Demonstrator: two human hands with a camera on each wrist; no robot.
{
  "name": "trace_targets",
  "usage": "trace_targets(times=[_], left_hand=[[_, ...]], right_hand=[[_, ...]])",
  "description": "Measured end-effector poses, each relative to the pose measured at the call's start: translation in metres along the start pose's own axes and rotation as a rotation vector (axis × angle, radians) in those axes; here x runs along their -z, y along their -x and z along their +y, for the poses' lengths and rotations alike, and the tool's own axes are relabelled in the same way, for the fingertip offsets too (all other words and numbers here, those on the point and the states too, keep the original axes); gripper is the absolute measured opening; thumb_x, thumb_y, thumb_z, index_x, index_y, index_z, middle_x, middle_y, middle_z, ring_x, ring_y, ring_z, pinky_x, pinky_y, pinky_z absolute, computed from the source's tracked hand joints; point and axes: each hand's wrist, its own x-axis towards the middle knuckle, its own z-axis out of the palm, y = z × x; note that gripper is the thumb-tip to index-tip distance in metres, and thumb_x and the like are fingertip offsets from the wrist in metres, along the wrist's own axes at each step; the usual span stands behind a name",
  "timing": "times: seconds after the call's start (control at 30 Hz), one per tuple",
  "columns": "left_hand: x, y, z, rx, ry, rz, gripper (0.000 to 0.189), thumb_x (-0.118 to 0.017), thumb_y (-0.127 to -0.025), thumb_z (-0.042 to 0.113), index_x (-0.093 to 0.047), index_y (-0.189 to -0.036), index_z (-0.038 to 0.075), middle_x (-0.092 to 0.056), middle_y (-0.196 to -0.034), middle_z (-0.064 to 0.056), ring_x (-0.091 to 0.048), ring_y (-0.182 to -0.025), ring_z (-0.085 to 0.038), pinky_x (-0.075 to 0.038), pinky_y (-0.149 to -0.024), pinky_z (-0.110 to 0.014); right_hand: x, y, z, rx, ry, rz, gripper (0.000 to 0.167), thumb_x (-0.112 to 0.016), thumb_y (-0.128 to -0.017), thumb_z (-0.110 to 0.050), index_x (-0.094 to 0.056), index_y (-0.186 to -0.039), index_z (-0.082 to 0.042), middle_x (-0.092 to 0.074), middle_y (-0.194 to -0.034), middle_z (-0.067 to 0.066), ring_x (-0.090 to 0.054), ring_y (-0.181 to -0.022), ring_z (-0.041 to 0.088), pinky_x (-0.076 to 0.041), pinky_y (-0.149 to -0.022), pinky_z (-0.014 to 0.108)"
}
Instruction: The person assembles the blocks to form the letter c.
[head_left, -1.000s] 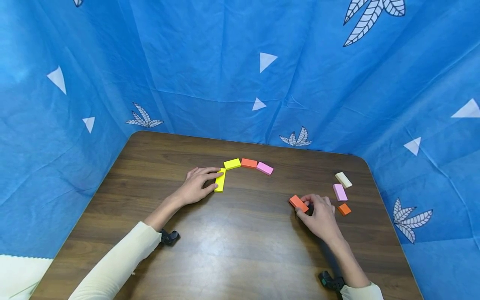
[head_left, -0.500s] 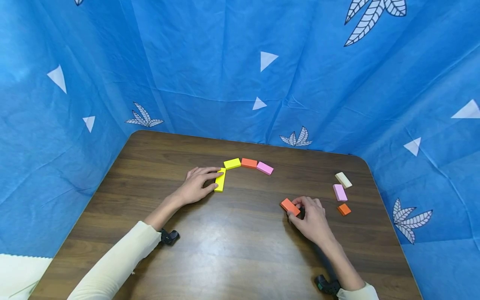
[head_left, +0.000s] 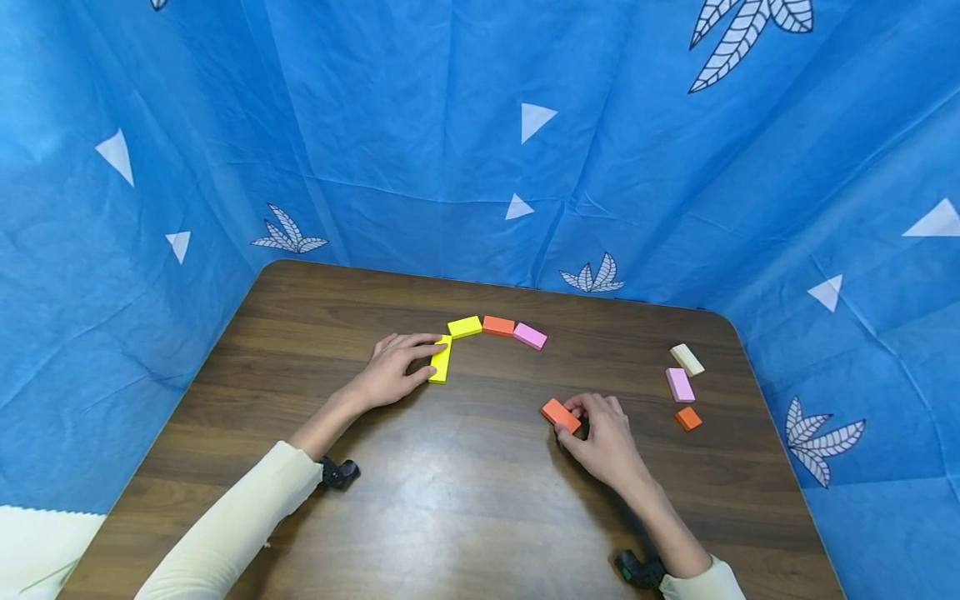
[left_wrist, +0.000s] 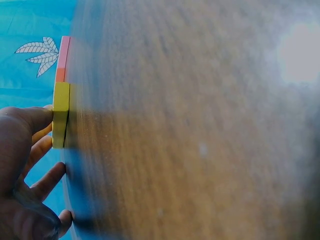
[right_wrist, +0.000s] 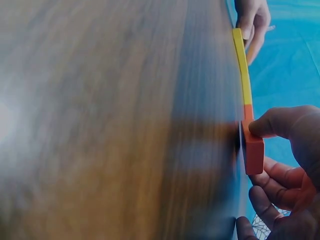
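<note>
A yellow block (head_left: 441,360) lies lengthwise at the left end of a curved row. My left hand (head_left: 393,372) rests its thumb and a fingertip on that block, fingers extended; in the left wrist view the other fingertips touch the tabletop beside it. My right hand (head_left: 600,437) pinches an orange-red block (head_left: 560,415) between thumb and fingers, to the right of and nearer than the row. In the right wrist view the pinched block (right_wrist: 254,152) seems at or just above the tabletop. The row continues with a second yellow block (head_left: 464,327), an orange-red block (head_left: 498,326) and a pink block (head_left: 530,337).
At the right of the wooden table (head_left: 450,517) lie a cream block (head_left: 687,359), a pink block (head_left: 680,385) and a small orange block (head_left: 687,418). Blue patterned cloth (head_left: 420,142) hangs behind the table and along its sides.
My right hand has moved left across the table with the orange-red block pinched in it. The left hand and the row of blocks have stayed in place.
</note>
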Motion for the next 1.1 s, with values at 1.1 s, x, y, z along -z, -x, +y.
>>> trace_targets(times=[1.1], left_hand=[[0.002, 0.000, 0.003, -0.003, 0.007, -0.006, 0.049, -0.068, -0.108, 0.028, -0.061, -0.155, 0.016, -0.053, -0.166, -0.005, -0.046, -0.154, -0.038, -0.017, -0.127, -0.076]], right_hand=[[-0.030, -0.023, -0.051, 0.001, 0.029, -0.041, 0.029, -0.083, -0.086, -0.030, -0.072, -0.109, -0.017, -0.069, -0.099, -0.003, -0.054, -0.099, 0.018, -0.046, -0.084, 0.035]])
